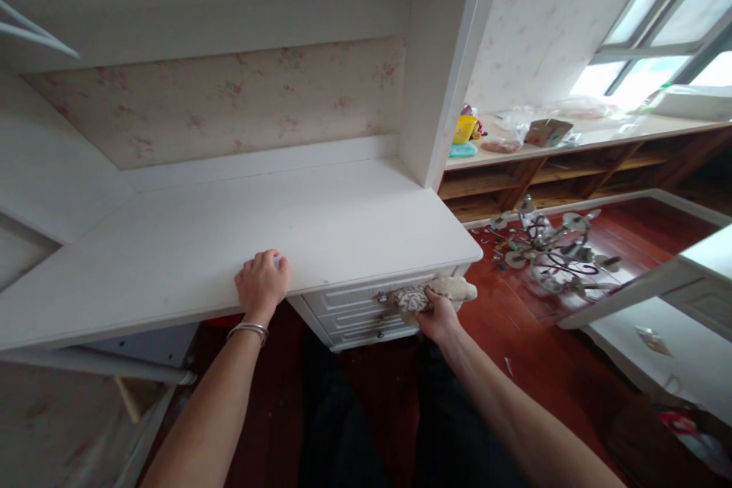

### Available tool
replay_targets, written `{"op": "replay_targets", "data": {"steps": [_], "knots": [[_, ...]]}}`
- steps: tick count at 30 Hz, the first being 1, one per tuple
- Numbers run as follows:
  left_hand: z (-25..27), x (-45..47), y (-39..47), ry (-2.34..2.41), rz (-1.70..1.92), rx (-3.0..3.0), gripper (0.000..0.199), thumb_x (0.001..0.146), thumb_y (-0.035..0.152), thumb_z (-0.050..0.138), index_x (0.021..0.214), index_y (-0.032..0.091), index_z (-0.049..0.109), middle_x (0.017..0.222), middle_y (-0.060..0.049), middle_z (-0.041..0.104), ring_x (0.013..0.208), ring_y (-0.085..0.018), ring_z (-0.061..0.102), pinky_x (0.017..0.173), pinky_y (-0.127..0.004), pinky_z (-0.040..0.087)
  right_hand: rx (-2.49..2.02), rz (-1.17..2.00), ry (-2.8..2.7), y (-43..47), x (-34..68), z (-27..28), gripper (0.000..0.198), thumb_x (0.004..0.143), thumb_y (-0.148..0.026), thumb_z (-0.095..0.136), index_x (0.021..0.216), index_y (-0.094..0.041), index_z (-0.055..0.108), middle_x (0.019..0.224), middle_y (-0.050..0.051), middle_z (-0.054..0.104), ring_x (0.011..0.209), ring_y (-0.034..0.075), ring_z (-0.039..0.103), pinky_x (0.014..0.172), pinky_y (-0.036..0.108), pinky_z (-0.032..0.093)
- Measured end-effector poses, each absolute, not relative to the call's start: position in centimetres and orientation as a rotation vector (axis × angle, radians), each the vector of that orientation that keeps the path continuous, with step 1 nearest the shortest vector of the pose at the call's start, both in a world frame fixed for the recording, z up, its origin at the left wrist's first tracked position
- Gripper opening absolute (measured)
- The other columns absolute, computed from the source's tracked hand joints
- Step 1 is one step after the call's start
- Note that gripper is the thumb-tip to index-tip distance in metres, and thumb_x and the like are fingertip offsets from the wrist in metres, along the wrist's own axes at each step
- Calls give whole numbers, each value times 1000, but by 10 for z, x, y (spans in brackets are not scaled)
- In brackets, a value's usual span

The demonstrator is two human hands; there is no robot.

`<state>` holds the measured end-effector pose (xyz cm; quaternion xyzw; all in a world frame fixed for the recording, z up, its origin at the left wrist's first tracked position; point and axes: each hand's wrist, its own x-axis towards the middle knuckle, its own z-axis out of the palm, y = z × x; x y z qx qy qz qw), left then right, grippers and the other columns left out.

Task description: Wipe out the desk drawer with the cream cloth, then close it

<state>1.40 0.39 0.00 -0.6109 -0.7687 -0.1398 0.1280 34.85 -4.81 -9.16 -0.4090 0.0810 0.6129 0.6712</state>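
My left hand (261,284) rests at the front edge of the white desk (343,221), its fingers curled in. A small pale bit shows by the thumb; I cannot make out what it is. In my right hand (441,319) is a bunched beige cloth (460,289) with a brown-and-white patterned part. The cloth lies against the front of the top drawer (343,295), just under the desktop, beside a drawer knob (380,297). More drawers with knobs sit below it.
A chandelier (549,252) lies on the red wooden floor (492,351) to the right. Behind it, a low shelf unit (480,181) carries a yellow container (463,129), plastic bags and a cardboard box (547,132). White furniture (675,282) stands at the right edge.
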Motion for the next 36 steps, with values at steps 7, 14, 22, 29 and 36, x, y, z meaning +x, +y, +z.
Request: {"op": "replay_targets", "data": {"steps": [7,14,22,29,36], "knots": [[1,15,3,-2251,-387,-1756,36,94,39,36,114,23,62,113,-8,67,102,-28,57,83,-40,40,-836,1338,192,-61,338,-37,29,88,-5,53,110,-18,66,94,2,74,82,16,70,78,31,59],[-1,15,3,-2243,-405,-1759,36,94,38,36,114,23,62,114,-9,67,103,-29,56,85,-42,39,-781,1469,201,-78,281,-18,27,87,-6,54,110,-15,65,90,5,74,85,18,71,80,34,60],[0,14,4,-2238,-389,-1758,35,94,38,36,114,24,62,114,-8,67,103,-28,57,86,-41,40,-659,1821,259,-86,177,-19,19,87,-11,55,103,-13,66,93,8,74,88,20,70,80,35,58],[3,16,3,-2256,-380,-1770,36,94,38,35,115,23,61,116,-9,66,106,-28,56,88,-41,39,-645,1918,300,-80,122,-43,16,88,-13,52,94,-13,66,87,7,73,82,17,70,82,32,56],[3,15,3,-2276,-395,-1781,35,94,38,36,114,24,61,116,-9,66,107,-29,55,89,-42,39,-729,1806,210,-76,128,-91,8,84,-15,59,87,-18,66,76,2,71,78,18,69,83,34,56]]}}
